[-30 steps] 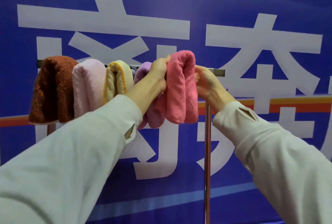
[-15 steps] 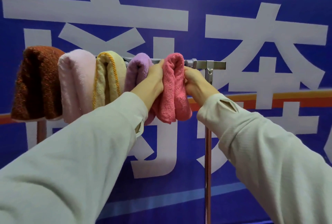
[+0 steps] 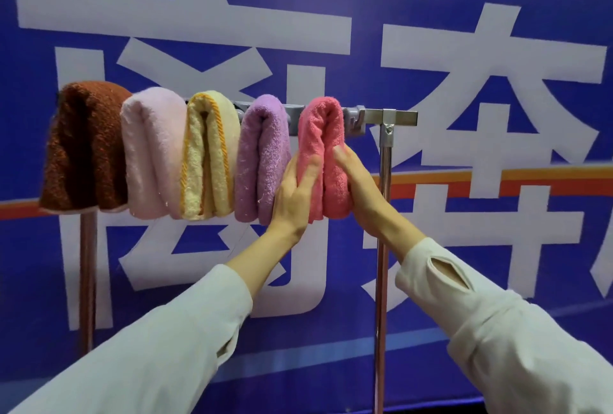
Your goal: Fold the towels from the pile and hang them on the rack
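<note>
A coral-pink folded towel (image 3: 326,128) hangs over the metal rack bar (image 3: 401,117), the last of several towels on it. My left hand (image 3: 293,196) holds its left side and my right hand (image 3: 356,181) its right side, squeezing the lower half between them. To its left, in order, hang a purple towel (image 3: 262,154), a yellow towel with an orange edge (image 3: 209,161), a pale pink towel (image 3: 149,154) and a brown towel (image 3: 83,148). The pile is not in view.
The rack's right upright post (image 3: 383,247) stands just right of my right hand, and its left post (image 3: 87,281) shows below the brown towel. A blue banner with large white characters (image 3: 464,247) fills the background close behind the rack.
Both hands have slid down from the top of the coral-pink towel at the bar to its lower half. The towel now hangs straight over the bar.
</note>
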Demonstrator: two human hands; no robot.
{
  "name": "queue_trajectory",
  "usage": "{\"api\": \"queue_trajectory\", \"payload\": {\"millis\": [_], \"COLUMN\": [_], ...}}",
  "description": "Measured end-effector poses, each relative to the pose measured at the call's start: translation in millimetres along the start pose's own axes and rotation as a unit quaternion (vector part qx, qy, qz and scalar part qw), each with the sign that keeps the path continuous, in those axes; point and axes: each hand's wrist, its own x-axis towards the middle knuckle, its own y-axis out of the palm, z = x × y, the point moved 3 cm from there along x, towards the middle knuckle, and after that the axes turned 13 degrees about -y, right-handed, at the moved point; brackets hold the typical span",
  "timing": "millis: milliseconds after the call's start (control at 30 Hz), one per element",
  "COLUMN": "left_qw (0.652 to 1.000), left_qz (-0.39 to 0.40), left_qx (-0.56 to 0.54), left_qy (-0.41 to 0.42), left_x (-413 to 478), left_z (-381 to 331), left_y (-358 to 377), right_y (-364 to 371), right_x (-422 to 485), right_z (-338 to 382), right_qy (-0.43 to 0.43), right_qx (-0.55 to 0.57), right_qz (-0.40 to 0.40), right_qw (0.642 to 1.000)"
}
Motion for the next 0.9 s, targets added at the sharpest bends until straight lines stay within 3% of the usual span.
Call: {"api": "queue_trajectory", "payload": {"millis": [200, 400, 567, 767, 900], "left_qw": [0.994, 0.987, 0.984, 0.983, 0.971], "left_qz": [-0.042, -0.064, -0.086, 0.035, 0.074], "left_qx": [0.102, 0.132, 0.135, 0.165, 0.208], "left_qy": [-0.015, -0.072, -0.079, -0.073, -0.095], "left_x": [-5.5, -11.1, -18.0, -24.6, -34.7], "left_z": [1.3, 24.1, 23.4, 31.2, 39.8], "left_y": [-0.4, -2.2, -0.8, 1.9, -7.1], "right_y": [0.0, 9.7, 17.8, 26.2, 27.0], "right_x": [-9.4, -26.6, -40.2, -53.8, -69.3], "right_z": [8.4, -6.0, -22.0, -22.1, -22.4], "right_qy": [-0.009, 0.018, 0.033, 0.054, 0.069], "right_qx": [-0.115, -0.235, -0.260, -0.258, -0.266], "right_qz": [-0.001, -0.009, 0.004, 0.054, 0.091], "right_qw": [0.993, 0.972, 0.965, 0.963, 0.957]}}
